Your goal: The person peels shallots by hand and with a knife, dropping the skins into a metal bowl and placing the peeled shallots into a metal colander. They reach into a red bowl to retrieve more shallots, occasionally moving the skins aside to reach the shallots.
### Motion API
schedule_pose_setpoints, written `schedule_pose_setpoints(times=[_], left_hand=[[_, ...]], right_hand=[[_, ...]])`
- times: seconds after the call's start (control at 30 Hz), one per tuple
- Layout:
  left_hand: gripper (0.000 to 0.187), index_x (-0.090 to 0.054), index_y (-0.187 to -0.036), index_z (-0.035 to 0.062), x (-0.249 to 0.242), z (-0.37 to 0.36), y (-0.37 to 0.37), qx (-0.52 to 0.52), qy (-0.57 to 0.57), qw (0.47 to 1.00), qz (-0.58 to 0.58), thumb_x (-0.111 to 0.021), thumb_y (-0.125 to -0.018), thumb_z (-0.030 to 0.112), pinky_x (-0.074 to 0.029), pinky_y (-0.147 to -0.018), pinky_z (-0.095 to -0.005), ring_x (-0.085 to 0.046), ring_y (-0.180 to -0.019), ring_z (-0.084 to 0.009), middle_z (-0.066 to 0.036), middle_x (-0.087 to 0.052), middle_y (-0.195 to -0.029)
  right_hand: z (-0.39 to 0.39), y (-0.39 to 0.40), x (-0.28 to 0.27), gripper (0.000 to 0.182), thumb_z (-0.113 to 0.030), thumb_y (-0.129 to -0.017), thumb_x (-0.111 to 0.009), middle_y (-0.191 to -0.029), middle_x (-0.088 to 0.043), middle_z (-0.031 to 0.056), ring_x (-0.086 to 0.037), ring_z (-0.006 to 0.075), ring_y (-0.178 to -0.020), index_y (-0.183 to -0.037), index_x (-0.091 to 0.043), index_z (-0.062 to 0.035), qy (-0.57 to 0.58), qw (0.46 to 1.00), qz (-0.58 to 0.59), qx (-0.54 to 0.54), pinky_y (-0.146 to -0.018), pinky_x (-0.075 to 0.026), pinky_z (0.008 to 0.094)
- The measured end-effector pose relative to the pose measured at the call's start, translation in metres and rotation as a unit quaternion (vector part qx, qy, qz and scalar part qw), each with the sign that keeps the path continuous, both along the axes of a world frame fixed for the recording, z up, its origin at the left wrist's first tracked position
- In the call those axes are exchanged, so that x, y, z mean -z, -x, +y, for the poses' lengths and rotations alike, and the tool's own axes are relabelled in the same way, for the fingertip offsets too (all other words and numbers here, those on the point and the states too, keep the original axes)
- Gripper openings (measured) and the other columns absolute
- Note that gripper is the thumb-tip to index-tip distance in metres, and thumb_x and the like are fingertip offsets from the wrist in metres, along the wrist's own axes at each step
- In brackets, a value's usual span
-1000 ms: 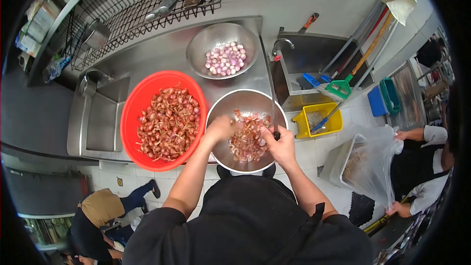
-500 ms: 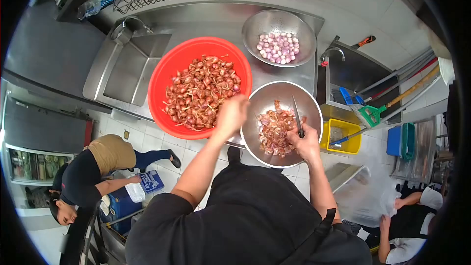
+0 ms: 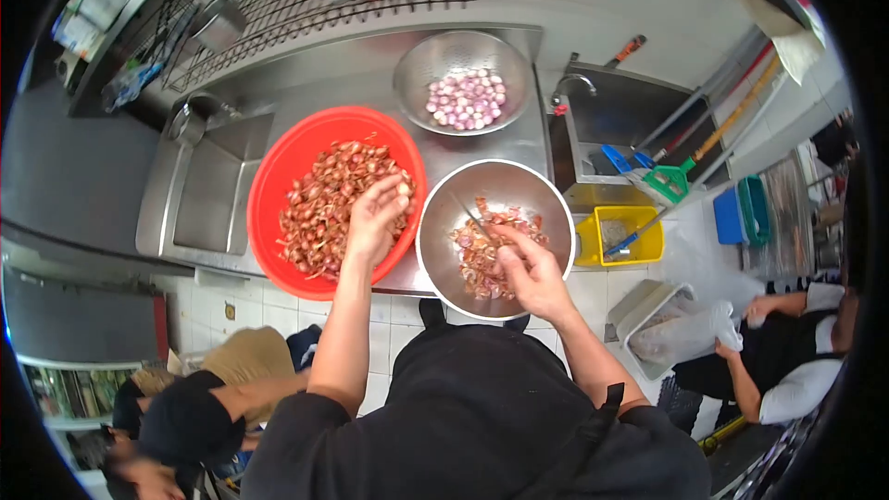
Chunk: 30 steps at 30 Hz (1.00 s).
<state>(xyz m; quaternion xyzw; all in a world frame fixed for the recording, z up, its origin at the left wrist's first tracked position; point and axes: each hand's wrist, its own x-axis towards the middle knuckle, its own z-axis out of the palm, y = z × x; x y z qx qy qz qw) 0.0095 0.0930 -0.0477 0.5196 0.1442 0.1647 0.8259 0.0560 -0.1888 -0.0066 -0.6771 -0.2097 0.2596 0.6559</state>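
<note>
My left hand [image 3: 372,220] is raised over the red basin [image 3: 262,213], pinching a small pale-tipped shallot [image 3: 404,190] between its fingertips. Unpeeled shallots [image 3: 315,199] with brown-red skins fill much of that basin. Above the steel bowl [image 3: 435,255], my right hand [image 3: 532,278] grips a small knife [image 3: 470,217], its blade pointing up and left. Loose shallot skins [image 3: 477,268] lie in this bowl. Behind it, a perforated steel colander [image 3: 412,69] holds peeled purple-white shallots [image 3: 466,99].
At left is a sink [image 3: 218,185]; a second sink [image 3: 593,162] lies right, with long-handled brushes [image 3: 667,183] leaning there. A yellow bin [image 3: 639,231] stands below. One co-worker [image 3: 199,398] bends at lower left; another person [image 3: 778,352] handles a plastic bag at right.
My left hand has come up from the shallots with one in its fingers. My right hand has turned the knife leftward over the bowl. The view has shifted; the left co-worker has moved nearer.
</note>
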Motion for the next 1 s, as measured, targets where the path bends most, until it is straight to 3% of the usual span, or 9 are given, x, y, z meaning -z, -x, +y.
schedule_pose_setpoints(times=[0.07, 0.27, 0.37, 0.5, 0.6, 0.7, 0.77, 0.87, 1.0], left_hand=[[0.035, -0.058, -0.125, 0.0001, -0.015, -0.038, 0.005, 0.061, 0.112, 0.989, -0.079, -0.066, -0.091, 0.004, -0.053, -0.085, -0.0303, -0.064, -0.095, -0.017, -0.007, -0.065, -0.107], [0.028, -0.059, -0.123, 0.0012, -0.038, -0.107, 0.007, 0.023, 0.093, 0.99, -0.1, -0.063, -0.095, 0.004, -0.053, -0.082, -0.0303, -0.062, -0.1, -0.0151, -0.008, -0.064, -0.115], [0.028, -0.059, -0.121, 0.001, -0.036, -0.11, 0.008, 0.03, 0.087, 0.991, -0.095, -0.064, -0.094, 0.004, -0.053, -0.083, -0.0308, -0.064, -0.097, -0.0155, -0.009, -0.065, -0.113], [0.025, -0.061, -0.113, -0.0015, -0.038, -0.11, 0.009, 0.043, 0.081, 0.99, -0.104, -0.067, -0.088, -0.005, -0.055, -0.085, -0.0288, -0.065, -0.097, -0.0148, -0.011, -0.066, -0.111], [0.022, -0.061, -0.11, -0.0002, -0.039, -0.115, 0.006, 0.021, 0.042, 0.992, -0.115, -0.068, -0.09, 0.001, -0.055, -0.079, -0.0299, -0.067, -0.092, -0.017, -0.011, -0.068, -0.107], [0.024, -0.061, -0.106, -0.0012, -0.044, -0.116, 0.003, 0.007, 0.044, 0.992, -0.119, -0.071, -0.085, -0.007, -0.055, -0.085, -0.0287, -0.067, -0.094, -0.0155, -0.012, -0.068, -0.106], [0.024, -0.061, -0.106, -0.0011, -0.045, -0.114, 0.0, 0.008, 0.057, 0.991, -0.12, -0.071, -0.085, -0.008, -0.055, -0.084, -0.0288, -0.067, -0.093, -0.0158, -0.012, -0.068, -0.106], [0.024, -0.06, -0.105, -0.0008, -0.05, -0.114, -0.001, 0.013, 0.062, 0.99, -0.123, -0.07, -0.085, -0.008, -0.055, -0.083, -0.0291, -0.066, -0.095, -0.0165, -0.012, -0.067, -0.107], [0.025, -0.06, -0.105, -0.0007, -0.046, -0.11, -0.002, 0.023, 0.043, 0.988, -0.145, -0.071, -0.084, -0.009, -0.056, -0.082, -0.0281, -0.066, -0.096, -0.0166, -0.012, -0.065, -0.109]], right_hand=[[0.004, 0.003, -0.01, 0.037, -0.013, -0.1, -0.054, -0.09, -0.065, 0.0038, -0.06, 0.0086, -0.08, -0.135, -0.053, 0.0, -0.011, 0.999, -0.044, -0.026, -0.073, -0.05, 0.0248], [0.005, 0.009, -0.03, 0.042, -0.013, -0.1, -0.054, -0.101, -0.066, 0.011, -0.062, 0.0126, -0.075, -0.14, -0.048, -0.0017, -0.004, 0.996, -0.093, -0.008, -0.071, -0.052, 0.0286], [0.0, 0.007, -0.031, 0.043, -0.013, -0.1, -0.055, -0.117, -0.066, 0.0167, -0.064, 0.0153, -0.077, -0.141, -0.048, -0.0022, -0.02, 0.985, -0.174, -0.006, -0.072, -0.053, 0.0302], [-0.005, 0.007, -0.034, 0.043, -0.012, -0.1, -0.055, -0.117, -0.066, 0.0172, -0.064, 0.016, -0.077, -0.141, -0.048, -0.0018, -0.019, 0.985, -0.169, -0.013, -0.072, -0.053, 0.0303], [-0.002, 0.007, -0.032, 0.044, -0.011, -0.099, -0.055, -0.117, -0.066, 0.0167, -0.063, 0.0156, -0.076, -0.142, -0.047, -0.002, -0.02, 0.984, -0.177, 0.013, -0.075, -0.053, 0.031], [0.0, 0.002, -0.03, 0.045, -0.009, -0.098, -0.055, -0.12, -0.065, 0.0182, -0.067, 0.0198, -0.091, -0.142, -0.047, -0.0015, -0.043, 0.959, -0.278, 0.029, -0.085, -0.052, 0.0323], [-0.007, 0.001, -0.039, 0.045, -0.008, -0.098, -0.055, -0.127, -0.062, 0.0211, -0.064, 0.0254, -0.113, -0.142, -0.047, -0.0004, -0.028, 0.985, -0.167, -0.01, -0.098, -0.047, 0.0341], [-0.008, -0.001, -0.039, 0.045, -0.008, -0.098, -0.055, -0.13, -0.06, 0.0227, -0.06, 0.0286, -0.122, -0.141, -0.047, 0.0, -0.046, 0.978, -0.205, -0.007, -0.1, -0.045, 0.0346], [-0.001, 0.002, -0.037, 0.045, -0.008, -0.097, -0.055, -0.128, -0.061, 0.022, -0.063, 0.028, -0.116, -0.141, -0.047, 0.0005, -0.054, 0.96, -0.274, 0.025, -0.095, -0.048, 0.0338]])
